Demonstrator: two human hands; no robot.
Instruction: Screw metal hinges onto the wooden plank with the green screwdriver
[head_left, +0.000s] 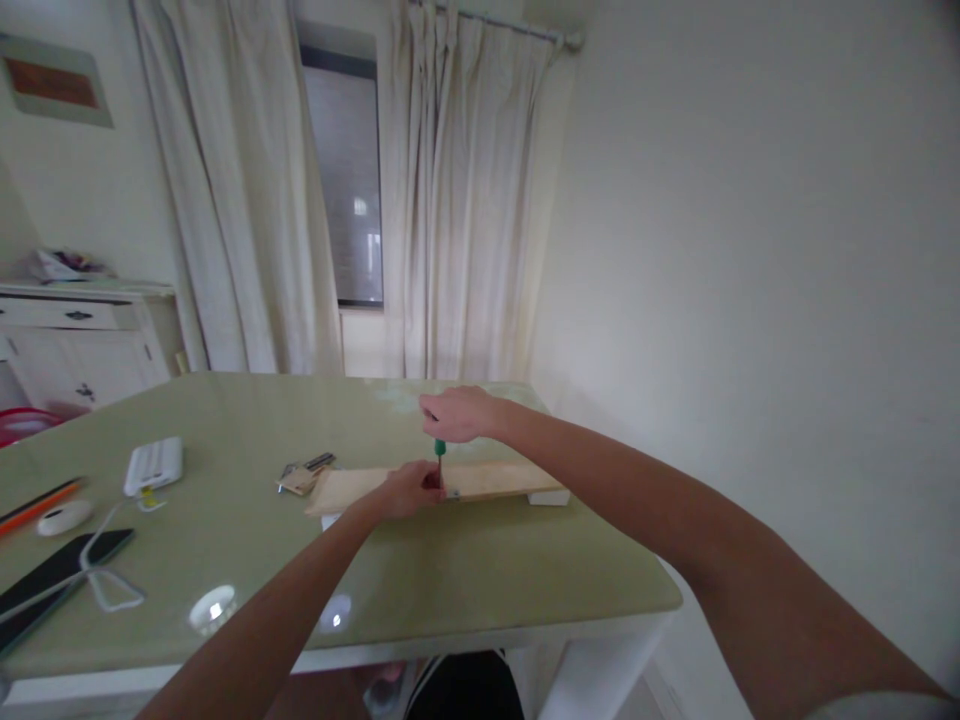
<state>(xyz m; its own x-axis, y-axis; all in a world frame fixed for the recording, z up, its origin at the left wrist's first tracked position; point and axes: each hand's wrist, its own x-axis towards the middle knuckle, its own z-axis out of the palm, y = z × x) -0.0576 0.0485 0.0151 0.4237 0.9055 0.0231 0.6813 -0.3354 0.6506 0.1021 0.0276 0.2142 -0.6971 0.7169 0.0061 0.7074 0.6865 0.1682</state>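
Note:
A pale wooden board (495, 478) lies across small white blocks on the green table (465, 570). My right hand (457, 413) is closed round the top of a green-handled screwdriver (439, 458), which stands upright with its tip on the board. My left hand (411, 490) rests on the board at the foot of the screwdriver, fingers curled round the shaft near the tip. What sits under the tip is too small to make out.
Small metal parts (304, 472) lie left of the board. Further left are a white power strip (154, 464), a tape roll (64, 517), an orange pencil (37, 503), a black phone (60, 575) and a white cable (109, 585). A white wall stands right, curtains behind.

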